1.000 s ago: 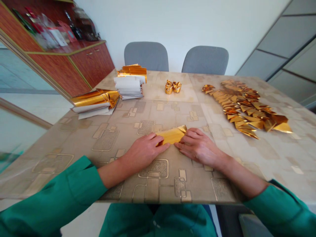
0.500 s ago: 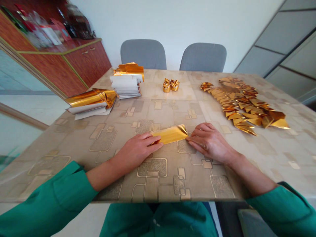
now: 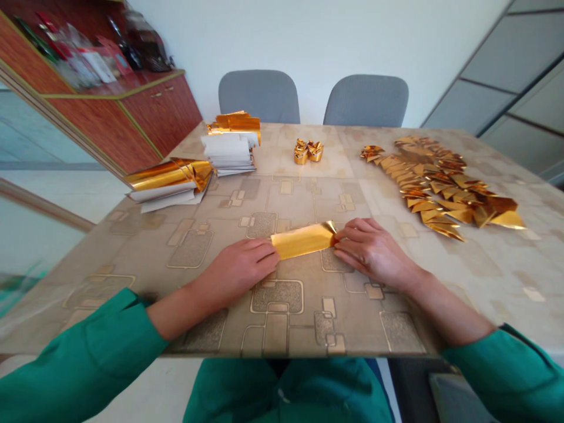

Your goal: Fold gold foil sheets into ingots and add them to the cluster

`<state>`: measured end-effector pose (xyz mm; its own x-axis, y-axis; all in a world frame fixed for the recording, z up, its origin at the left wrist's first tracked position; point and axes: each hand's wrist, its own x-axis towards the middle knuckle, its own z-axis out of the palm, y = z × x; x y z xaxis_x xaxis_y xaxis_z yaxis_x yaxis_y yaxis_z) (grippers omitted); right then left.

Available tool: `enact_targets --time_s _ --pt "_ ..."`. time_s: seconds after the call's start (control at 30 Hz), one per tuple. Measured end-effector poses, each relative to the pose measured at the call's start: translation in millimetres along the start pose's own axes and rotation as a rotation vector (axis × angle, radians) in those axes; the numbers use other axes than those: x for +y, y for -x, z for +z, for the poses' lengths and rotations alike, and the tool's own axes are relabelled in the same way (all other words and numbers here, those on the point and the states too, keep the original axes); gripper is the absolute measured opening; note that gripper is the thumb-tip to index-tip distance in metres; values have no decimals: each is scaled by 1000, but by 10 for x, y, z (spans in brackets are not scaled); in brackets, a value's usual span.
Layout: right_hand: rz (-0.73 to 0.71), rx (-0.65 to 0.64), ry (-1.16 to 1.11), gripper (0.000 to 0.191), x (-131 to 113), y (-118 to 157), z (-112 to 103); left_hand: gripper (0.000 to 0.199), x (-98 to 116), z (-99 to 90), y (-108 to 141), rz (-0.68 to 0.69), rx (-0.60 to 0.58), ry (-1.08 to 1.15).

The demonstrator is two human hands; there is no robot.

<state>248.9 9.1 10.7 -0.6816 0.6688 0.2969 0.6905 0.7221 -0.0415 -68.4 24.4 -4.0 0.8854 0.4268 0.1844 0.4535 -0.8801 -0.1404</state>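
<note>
Our left hand (image 3: 238, 270) and right hand (image 3: 374, 252) rest on a narrow gold foil strip (image 3: 303, 241) on the beige patterned tabletop (image 3: 497, 282).
Both hands are half-curled, with the fingertips at opposite ends of the strip; we cannot tell whether they pinch it or only press down. Farther along the tabletop lie white-backed gold paper stacks (image 3: 229, 154), two small gold foil ingots (image 3: 308, 151) and a spread of folded gold foil triangles (image 3: 445, 188). Two grey upholstered chairs (image 3: 259, 97) stand beyond, before a white wall (image 3: 308, 35). On a reddish wooden cabinet (image 3: 154, 111), the clutter is too blurred to make out. Our green sleeves (image 3: 74, 358) run out of frame.
</note>
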Motion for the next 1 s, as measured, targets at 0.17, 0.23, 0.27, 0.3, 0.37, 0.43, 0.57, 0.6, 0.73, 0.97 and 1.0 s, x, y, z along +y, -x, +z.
enact_targets --time_s 0.17,0.23,0.27,0.3,0.37,0.43,0.57,0.6,0.73,0.97,1.0 --pt "35 -20 91 32 -65 -103 23 12 16 -48 -218 -29 -59 -79" --pt "54 -37 122 29 -156 -182 63 11 32 -46 -247 -24 -53 -134" --pt "52 -48 105 25 -216 -230 93 11 41 -40 -254 -22 -41 -150" --pt "37 -64 65 22 -283 -280 128 11 50 -35 -259 -25 -24 -154" --pt "10 -77 6 20 -414 -379 209 12 70 -28 -266 -51 7 -123" --pt "-4 -55 7 18 -515 -458 290 15 90 -37 -276 -101 21 -49" --pt "-39 18 75 17 -573 -508 390 18 101 -87 -278 -197 5 179" --pt "-39 25 79 18 -567 -500 396 15 91 -95 -267 -207 0 243" --pt "31 -15 -15 22 -538 -450 363 26 26 -67 -163 -255 6 419" --pt "138 -92 -249 24 -502 -458 302 12 -6 22 -45 -340 82 527" --pt "141 -94 -269 24 -490 -462 298 11 -5 24 -48 -338 87 530"
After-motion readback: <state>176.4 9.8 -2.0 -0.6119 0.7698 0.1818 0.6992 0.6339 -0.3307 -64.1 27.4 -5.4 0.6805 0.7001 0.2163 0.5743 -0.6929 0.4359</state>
